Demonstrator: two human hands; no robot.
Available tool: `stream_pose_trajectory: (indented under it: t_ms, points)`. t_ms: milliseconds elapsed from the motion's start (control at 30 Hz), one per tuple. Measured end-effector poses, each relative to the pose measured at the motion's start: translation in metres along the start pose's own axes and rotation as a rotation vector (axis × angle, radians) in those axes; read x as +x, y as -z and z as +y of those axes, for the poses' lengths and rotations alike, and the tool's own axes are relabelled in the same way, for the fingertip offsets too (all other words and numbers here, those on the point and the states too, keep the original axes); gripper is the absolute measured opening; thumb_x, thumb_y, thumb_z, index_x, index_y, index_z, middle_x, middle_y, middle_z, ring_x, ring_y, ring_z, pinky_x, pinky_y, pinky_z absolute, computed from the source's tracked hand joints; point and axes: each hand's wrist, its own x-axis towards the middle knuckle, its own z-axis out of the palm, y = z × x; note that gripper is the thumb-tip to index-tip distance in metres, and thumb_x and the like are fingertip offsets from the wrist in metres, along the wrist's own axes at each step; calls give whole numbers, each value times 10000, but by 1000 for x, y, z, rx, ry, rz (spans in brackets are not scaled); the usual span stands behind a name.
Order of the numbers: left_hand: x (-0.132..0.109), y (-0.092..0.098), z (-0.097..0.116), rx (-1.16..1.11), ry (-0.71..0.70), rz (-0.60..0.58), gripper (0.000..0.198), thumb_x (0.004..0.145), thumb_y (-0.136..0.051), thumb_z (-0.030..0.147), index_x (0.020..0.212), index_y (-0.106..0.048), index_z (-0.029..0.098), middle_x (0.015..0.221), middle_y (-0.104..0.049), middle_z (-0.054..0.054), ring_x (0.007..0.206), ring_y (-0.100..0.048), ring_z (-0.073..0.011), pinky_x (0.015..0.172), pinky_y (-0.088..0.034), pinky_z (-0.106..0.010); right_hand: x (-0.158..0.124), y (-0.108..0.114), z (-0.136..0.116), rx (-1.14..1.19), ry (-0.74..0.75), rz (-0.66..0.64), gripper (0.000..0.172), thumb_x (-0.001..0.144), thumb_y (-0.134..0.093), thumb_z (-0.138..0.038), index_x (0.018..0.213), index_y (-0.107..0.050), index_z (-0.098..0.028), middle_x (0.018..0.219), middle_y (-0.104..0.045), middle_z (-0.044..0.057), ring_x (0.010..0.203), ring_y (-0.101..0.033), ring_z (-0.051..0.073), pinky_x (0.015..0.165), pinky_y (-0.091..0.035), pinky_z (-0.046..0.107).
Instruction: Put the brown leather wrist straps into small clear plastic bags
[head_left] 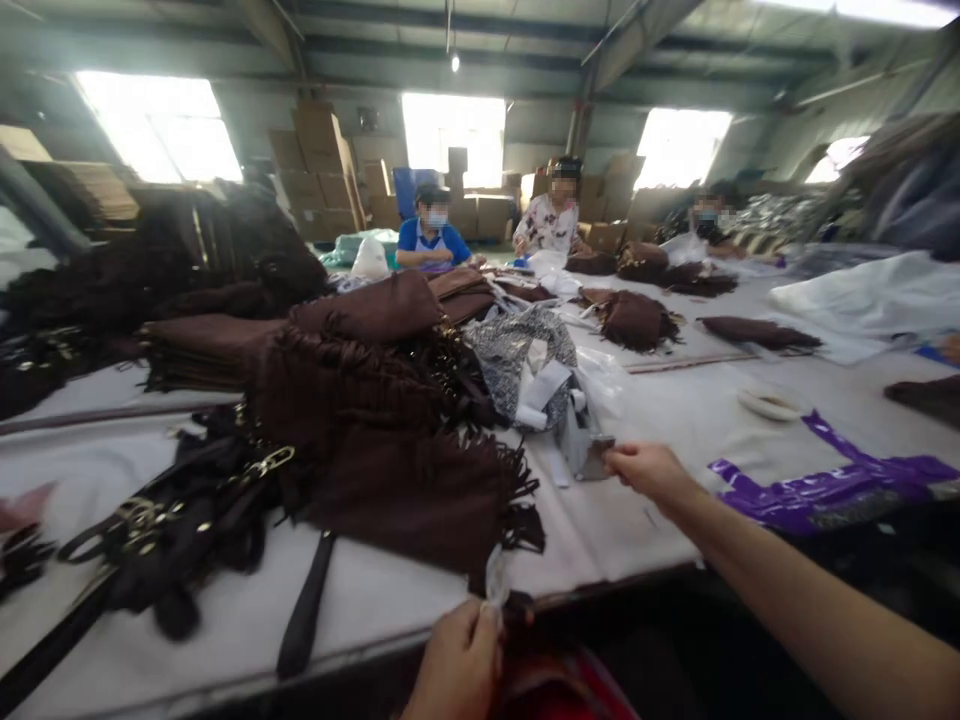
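My left hand point(457, 655) is closed at the table's front edge, thumb and finger pinching a small translucent strip point(496, 575). That strip meets the near corner of a dark brown fringed bag point(420, 500), which lies flat on the table. Further out, my right hand point(652, 470) pinches the edge of a small grey flat piece point(598, 458). White paper pieces point(544, 390) lie just beyond it on a black-and-white speckled cloth point(499, 345). What exactly the grey piece is cannot be made out.
Left of the bag are a heap of black straps with gold clasps point(172, 510) and a black strap end point(307, 610). Folded brown bags point(217, 345) are stacked behind. At right lie purple plastic packaging point(825, 490) and a tape roll point(769, 403). Several people sit across the table.
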Motion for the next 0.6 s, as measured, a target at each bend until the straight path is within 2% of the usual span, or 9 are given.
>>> stream_pose_trajectory:
  t_ms: [133, 200, 267, 333, 400, 433, 500, 600]
  points:
    - [-9, 0, -2, 6, -12, -7, 369, 922, -380, 451, 701, -534, 199, 515, -459, 52, 488, -409, -120, 517, -298, -261, 3, 7, 13, -147, -29, -18, 129, 627, -648, -275, 622, -678, -150, 515, -632, 41, 444, -462, 113, 432, -316, 236]
    - [-13, 2, -2, 54, -44, 23, 355, 927, -386, 434, 706, -537, 201, 526, -477, 42, 515, -429, -130, 537, -299, -265, -13, 6, 16, -174, -24, -51, 164, 634, -660, -308, 636, -687, -147, 558, -665, 66, 463, -486, 126, 448, -352, 245]
    - [-15, 4, -2, 110, -88, 41, 347, 933, -391, 419, 710, -544, 201, 550, -505, 26, 549, -453, -142, 559, -299, -271, -42, -2, 11, -129, 32, -148, 222, 663, -665, -365, 704, -707, -150, 613, -686, 64, 499, -506, 129, 484, -386, 243]
    - [-17, 5, -1, 164, -132, 50, 339, 940, -389, 402, 721, -553, 202, 586, -538, 5, 580, -473, -153, 575, -296, -280, -77, -18, 0, -55, 93, -348, 255, 683, -661, -401, 765, -718, -166, 647, -692, 44, 522, -512, 123, 500, -384, 232]
    - [-18, 5, -1, 233, -182, 75, 331, 948, -383, 380, 739, -567, 202, 640, -576, -22, 608, -490, -163, 594, -296, -292, -111, -40, -15, -26, 120, -623, 253, 721, -626, -405, 726, -708, -167, 609, -674, 27, 492, -479, 110, 474, -345, 224]
    - [-19, 5, 0, 272, -205, 91, 328, 952, -378, 369, 752, -576, 201, 669, -595, -37, 621, -499, -168, 603, -295, -299, -124, -52, -22, -4, 118, -719, 252, 740, -602, -396, 719, -706, -167, 611, -678, 22, 487, -473, 105, 476, -343, 220]
    - [-21, 6, 0, 348, -247, 109, 326, 959, -365, 351, 784, -593, 199, 727, -628, -67, 649, -524, -181, 618, -295, -312, -142, -75, -32, -54, 143, -794, 248, 759, -570, -334, 614, -675, -161, 533, -635, 5, 461, -434, 91, 460, -314, 210]
    - [-24, 8, 0, 427, -308, 99, 334, 972, -335, 332, 811, -600, 207, 768, -650, -87, 673, -554, -192, 624, -294, -323, -150, -102, -34, -178, 180, -763, 238, 733, -557, -251, 524, -630, -165, 474, -601, -12, 441, -424, 84, 441, -295, 202]
